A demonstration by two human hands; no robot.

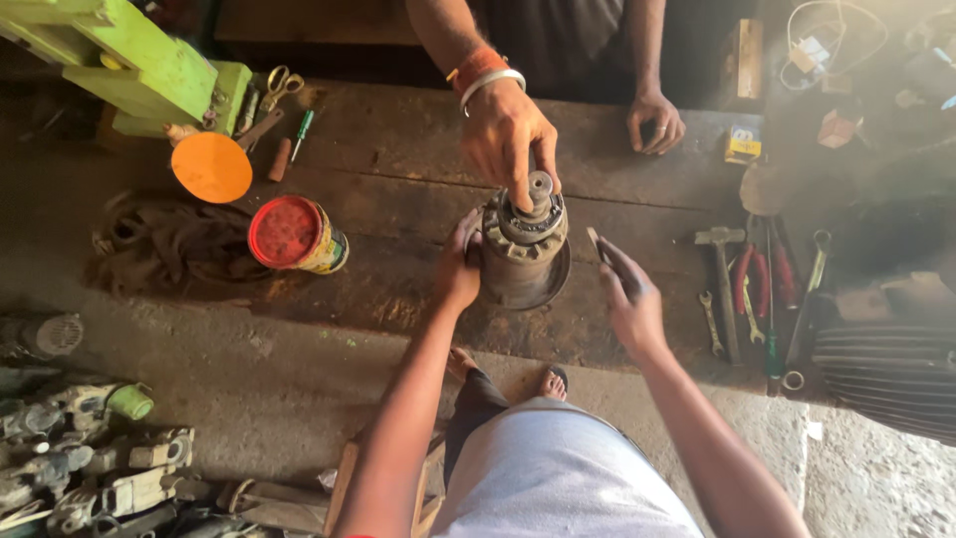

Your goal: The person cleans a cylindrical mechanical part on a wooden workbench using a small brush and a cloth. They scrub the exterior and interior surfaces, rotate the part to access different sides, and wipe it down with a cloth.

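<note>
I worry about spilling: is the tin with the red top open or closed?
Closed. The tin stands upright on the workbench, and its red lid covers the whole top.

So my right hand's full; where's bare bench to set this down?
Bare wood lies between the red-lidded tin and the motor housing, and behind the housing toward the co-worker's resting hand. Crowded by the hammer and pliers.
</note>
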